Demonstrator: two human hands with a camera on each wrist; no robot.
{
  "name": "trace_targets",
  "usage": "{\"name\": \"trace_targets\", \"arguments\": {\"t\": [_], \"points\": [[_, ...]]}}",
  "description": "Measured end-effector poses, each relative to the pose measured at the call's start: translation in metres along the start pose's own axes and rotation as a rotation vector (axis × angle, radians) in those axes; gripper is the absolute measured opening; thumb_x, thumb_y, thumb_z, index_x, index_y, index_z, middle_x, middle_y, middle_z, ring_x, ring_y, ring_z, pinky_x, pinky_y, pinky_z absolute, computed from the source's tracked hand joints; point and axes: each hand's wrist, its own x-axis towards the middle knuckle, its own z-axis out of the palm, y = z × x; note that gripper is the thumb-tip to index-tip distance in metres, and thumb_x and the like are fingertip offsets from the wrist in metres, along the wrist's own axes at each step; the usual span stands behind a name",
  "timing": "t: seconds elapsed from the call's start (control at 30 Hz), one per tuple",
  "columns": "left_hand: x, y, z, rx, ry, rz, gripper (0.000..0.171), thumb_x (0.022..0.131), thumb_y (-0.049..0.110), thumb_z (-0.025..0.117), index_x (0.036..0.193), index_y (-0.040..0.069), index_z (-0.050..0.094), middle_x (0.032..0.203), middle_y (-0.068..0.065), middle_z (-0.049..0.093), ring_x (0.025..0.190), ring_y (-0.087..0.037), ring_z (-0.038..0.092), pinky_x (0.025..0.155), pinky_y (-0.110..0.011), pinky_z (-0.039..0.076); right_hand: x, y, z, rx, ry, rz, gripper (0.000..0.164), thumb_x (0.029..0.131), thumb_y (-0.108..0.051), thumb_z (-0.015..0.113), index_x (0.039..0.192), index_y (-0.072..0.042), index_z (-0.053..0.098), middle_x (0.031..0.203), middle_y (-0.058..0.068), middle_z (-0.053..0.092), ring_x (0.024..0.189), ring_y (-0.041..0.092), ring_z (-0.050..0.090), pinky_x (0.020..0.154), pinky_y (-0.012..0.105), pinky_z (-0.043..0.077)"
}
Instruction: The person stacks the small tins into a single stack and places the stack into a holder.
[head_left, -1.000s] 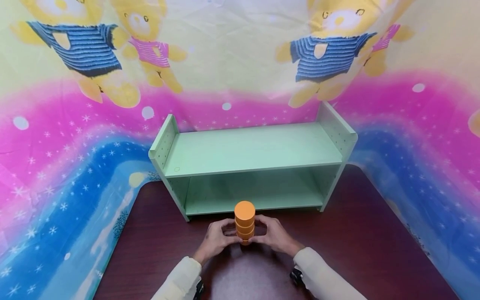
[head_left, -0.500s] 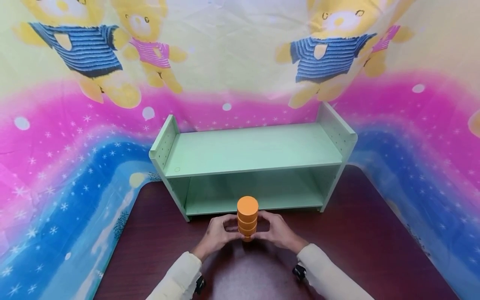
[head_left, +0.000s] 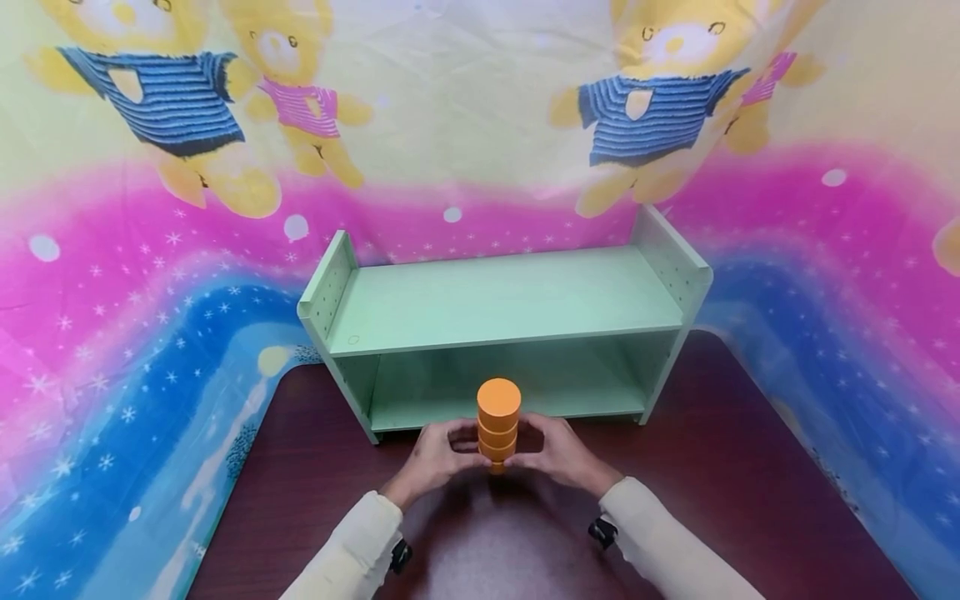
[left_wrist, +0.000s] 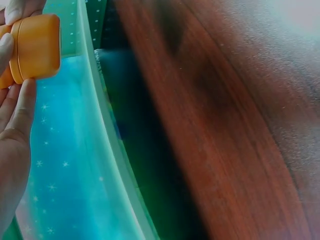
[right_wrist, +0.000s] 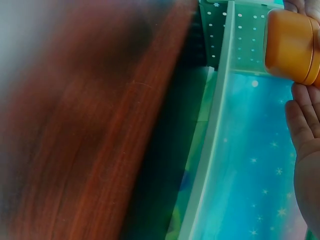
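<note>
In the head view an upright orange stack of round jar-like pieces (head_left: 498, 400) with seams between them stands between both hands, in front of the shelf. My left hand (head_left: 438, 457) grips its left side, thumb on the near face and fingers behind. From the right, my right hand (head_left: 558, 454) grips it the same way, the two thumbs nearly meeting low on the stack. The left wrist view shows the end orange piece (left_wrist: 40, 47) between fingers and thumb. That rounded orange piece (right_wrist: 289, 47) also appears in the right wrist view, fingertips at its side.
A pale green two-level shelf (head_left: 502, 300) with raised side panels stands at the back of the dark red-brown table (head_left: 315, 500). Behind and beside it hangs a cloth (head_left: 450, 108) printed with bears and snowflakes.
Both hands and the orange stack between them have moved up in the head view and slightly right, closer to the shelf. The grip looks the same.
</note>
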Motion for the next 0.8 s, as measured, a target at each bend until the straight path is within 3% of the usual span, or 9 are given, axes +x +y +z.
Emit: {"name": "trace_targets", "arguments": {"t": [0.27,0.5,0.8], "points": [[0.005,0.011,-0.003,-0.008,-0.016,-0.025,0.049,0.079,0.003,0.084,0.123,-0.004,0.066,0.119,-0.020,0.068,0.102,-0.030,0.071,0.085,-0.030,0.060,0.002,-0.005,-0.008,0.015,-0.016,0.015,0.062,0.081,-0.020,0.085,0.133,-0.002,0.059,0.126,0.010,0.066,0.111,0.026,0.066,0.095,0.048,0.055],[0.008,0.019,-0.007,-0.012,-0.026,0.003,0.049,0.080,0.003,0.084,0.124,-0.004,0.065,0.121,-0.020,0.067,0.103,-0.031,0.070,0.085,-0.032,0.060,0.005,-0.009,-0.014,0.060,-0.030,0.023,0.059,0.083,-0.019,0.084,0.133,-0.002,0.058,0.126,0.011,0.066,0.113,0.027,0.065,0.097,0.057,0.052],[0.013,0.029,-0.013,0.031,-0.036,0.007,0.049,0.079,0.005,0.084,0.124,-0.001,0.066,0.121,-0.017,0.068,0.101,-0.028,0.071,0.083,-0.032,0.061,0.011,-0.016,-0.020,0.091,-0.031,0.017,0.058,0.082,-0.020,0.084,0.131,-0.003,0.059,0.122,0.009,0.067,0.108,0.025,0.066,0.095,0.056,0.054]]}}
